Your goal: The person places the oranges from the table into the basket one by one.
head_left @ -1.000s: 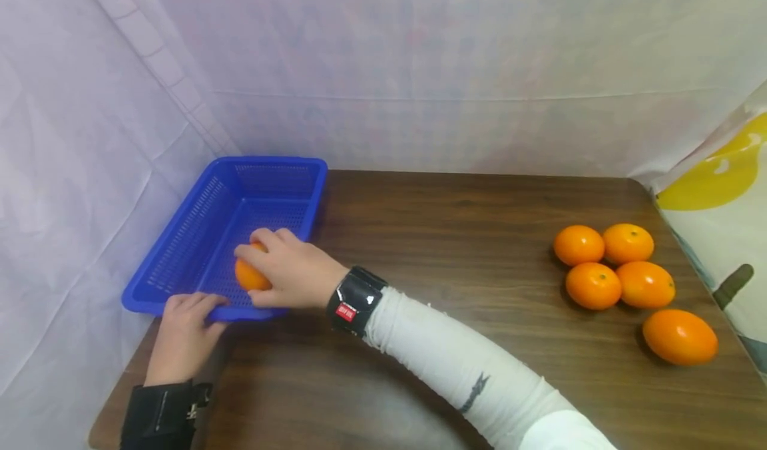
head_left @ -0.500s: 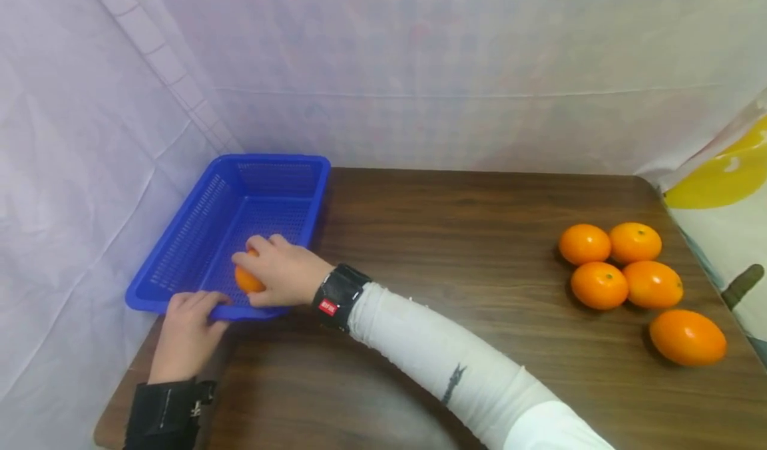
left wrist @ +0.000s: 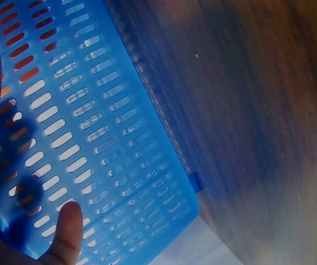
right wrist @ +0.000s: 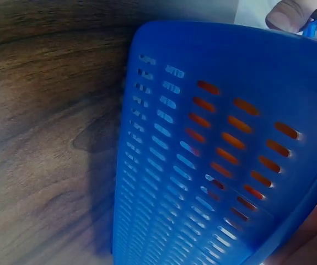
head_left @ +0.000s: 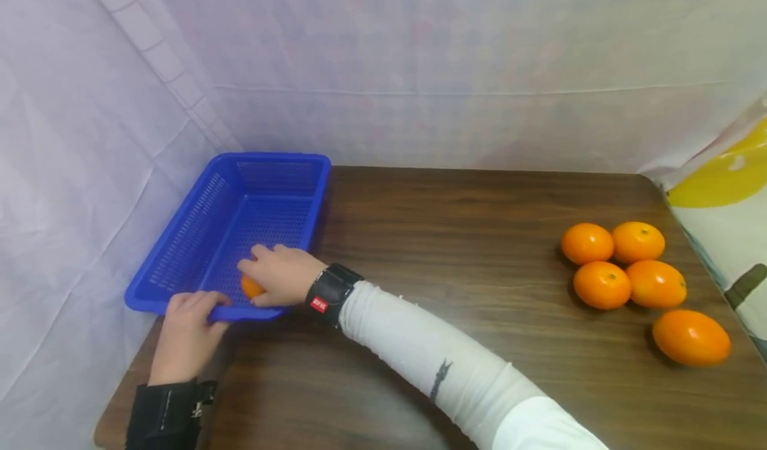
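Observation:
A blue slotted plastic basket (head_left: 174, 250) stands at the left of the table. My left hand (head_left: 188, 337) grips its near rim, with the fingers over the edge and the thumb outside; the thumb (left wrist: 67, 232) shows against the slotted wall in the left wrist view. Inside the basket's near end, my right hand (head_left: 284, 273) holds an orange (head_left: 250, 288), mostly covered by the fingers and palm. Through the slots in the right wrist view, orange colour shows behind the basket wall (right wrist: 224, 49). Whether the fruit touches the basket floor, I cannot tell.
Several oranges (head_left: 602, 285) lie grouped on the right of the brown wooden table (head_left: 431, 237), one of them nearer the front (head_left: 691, 338). White cloth (head_left: 419, 70) hangs behind and to the left. A patterned cloth (head_left: 728, 177) is at the far right.
My right hand and the orange have sunk a little lower in the basket, toward its near wall, and less of the fruit shows. My left hand keeps its grip on the rim.

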Tool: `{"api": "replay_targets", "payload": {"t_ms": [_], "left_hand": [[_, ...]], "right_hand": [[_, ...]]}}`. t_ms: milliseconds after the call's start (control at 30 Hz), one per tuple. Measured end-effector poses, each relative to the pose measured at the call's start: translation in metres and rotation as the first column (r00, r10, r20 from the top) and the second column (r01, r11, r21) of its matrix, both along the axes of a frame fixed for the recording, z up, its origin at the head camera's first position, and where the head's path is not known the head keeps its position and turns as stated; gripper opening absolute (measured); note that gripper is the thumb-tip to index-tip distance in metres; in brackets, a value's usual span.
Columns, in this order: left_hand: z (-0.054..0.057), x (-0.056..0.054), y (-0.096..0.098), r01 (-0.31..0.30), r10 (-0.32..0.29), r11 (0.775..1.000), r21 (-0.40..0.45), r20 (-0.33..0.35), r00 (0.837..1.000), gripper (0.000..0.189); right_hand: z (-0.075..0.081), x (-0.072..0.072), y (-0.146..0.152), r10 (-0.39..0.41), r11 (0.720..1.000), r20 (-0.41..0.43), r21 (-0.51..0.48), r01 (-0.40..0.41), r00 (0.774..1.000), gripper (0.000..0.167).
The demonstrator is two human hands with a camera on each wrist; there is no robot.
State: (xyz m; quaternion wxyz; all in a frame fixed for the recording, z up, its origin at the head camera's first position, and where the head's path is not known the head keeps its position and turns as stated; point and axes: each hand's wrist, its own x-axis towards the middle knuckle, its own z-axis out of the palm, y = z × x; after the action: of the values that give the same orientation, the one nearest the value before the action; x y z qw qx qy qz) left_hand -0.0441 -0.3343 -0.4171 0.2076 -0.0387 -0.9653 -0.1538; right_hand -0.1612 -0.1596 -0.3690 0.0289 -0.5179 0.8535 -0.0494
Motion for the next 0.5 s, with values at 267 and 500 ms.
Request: {"api": "replay_targets", "payload": {"t_ms": [267, 500], "left_hand": [[0.001, 0.000, 0.001, 0.003, -0.003, 1.000, -0.005, -0.005, 1.000, 0.026], [0.000, 0.000, 0.000, 0.023, -0.024, 1.000, -0.012, -0.036, 0.999, 0.028]], "right_hand": [[-0.005, -0.004, -0.010, -0.043, 0.998, 0.034, 0.048, 0.041, 0.998, 0.056], [-0.003, -0.003, -0.017, -0.066, 0.994, 0.048, 0.088, 0.062, 0.997, 0.054]]}}
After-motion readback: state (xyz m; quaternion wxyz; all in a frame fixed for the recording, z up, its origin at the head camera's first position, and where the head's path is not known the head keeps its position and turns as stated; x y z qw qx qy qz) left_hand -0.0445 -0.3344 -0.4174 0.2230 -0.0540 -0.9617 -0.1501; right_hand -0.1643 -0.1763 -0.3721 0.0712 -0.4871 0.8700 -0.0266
